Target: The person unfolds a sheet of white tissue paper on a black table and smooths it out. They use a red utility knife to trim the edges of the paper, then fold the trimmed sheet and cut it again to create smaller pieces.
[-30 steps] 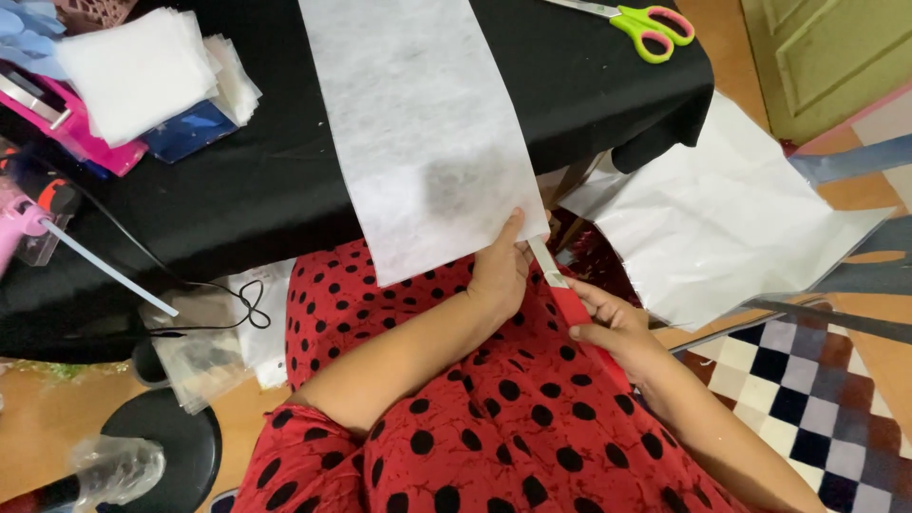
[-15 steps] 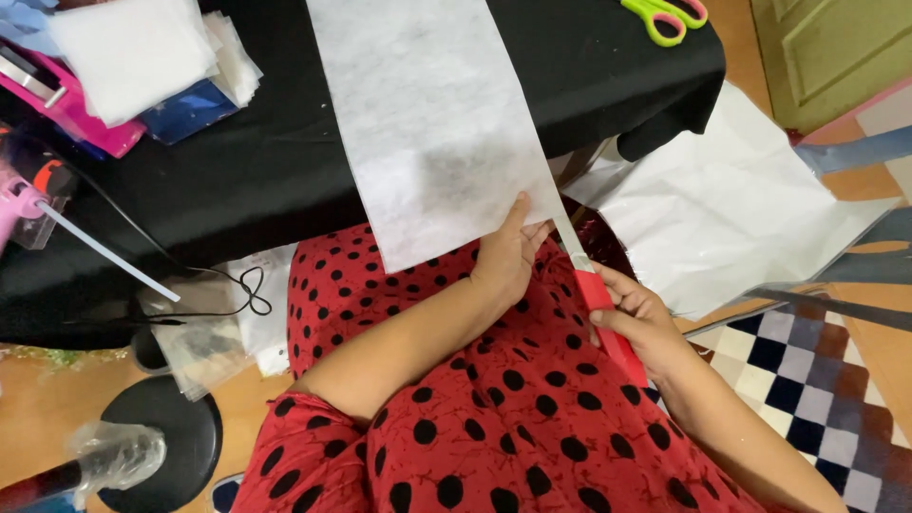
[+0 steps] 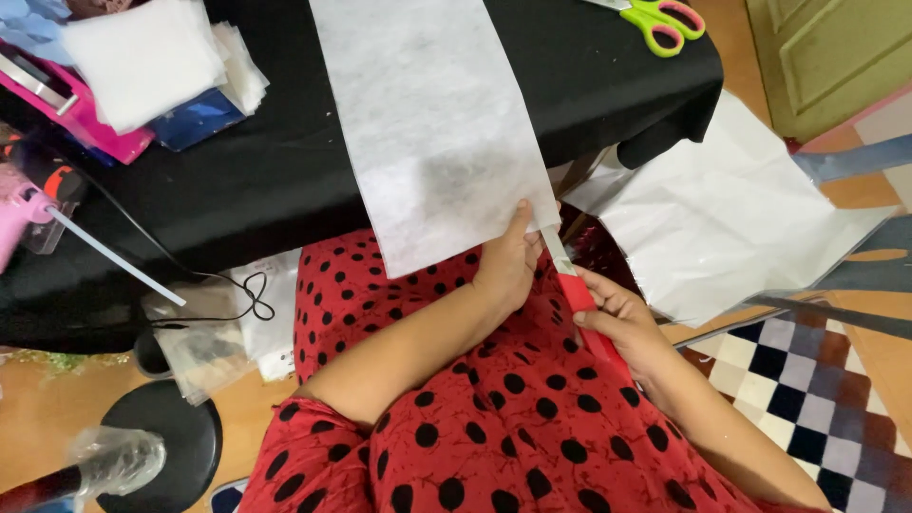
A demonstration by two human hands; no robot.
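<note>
Head view: white fabric strip (image 3: 432,123) thin, translucent, overhanging black table (image 3: 608,76)

A: Any packs up there?
B: Dark blue flat packet (image 3: 195,119) on the black table, under the white squares. Clear plastic bag (image 3: 199,347) hanging below the table edge. No screens or signs.

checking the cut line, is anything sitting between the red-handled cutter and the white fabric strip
Nothing visible does. The cutter in the right hand has its blade right at the lower right edge of the white fabric strip, beside the left hand pinching that corner. The scissors lie apart on the black table.
</note>
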